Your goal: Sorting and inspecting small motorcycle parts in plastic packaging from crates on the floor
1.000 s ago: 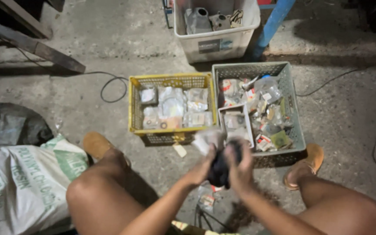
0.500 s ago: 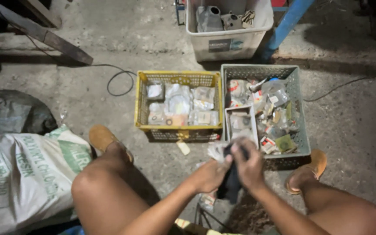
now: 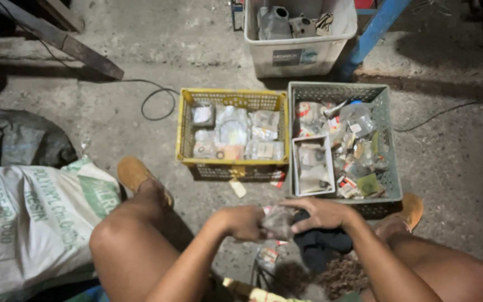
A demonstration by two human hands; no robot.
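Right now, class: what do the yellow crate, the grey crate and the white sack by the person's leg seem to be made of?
Yellow crate: looks like moulded plastic, matte, with lattice walls. Grey crate: likely the same, a perforated grid with a dull finish. White sack: probably woven plastic fabric, creased and slightly shiny with green print.

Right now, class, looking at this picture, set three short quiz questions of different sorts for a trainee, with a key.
1. True or false: the yellow crate sits to the left of the grey crate.
2. What do the left hand and right hand hold between them? A) small clear bag B) hammer C) cup
3. Fill in: beside the left knee lies a large white ____.

Key: 1 true; 2 A; 3 sack.
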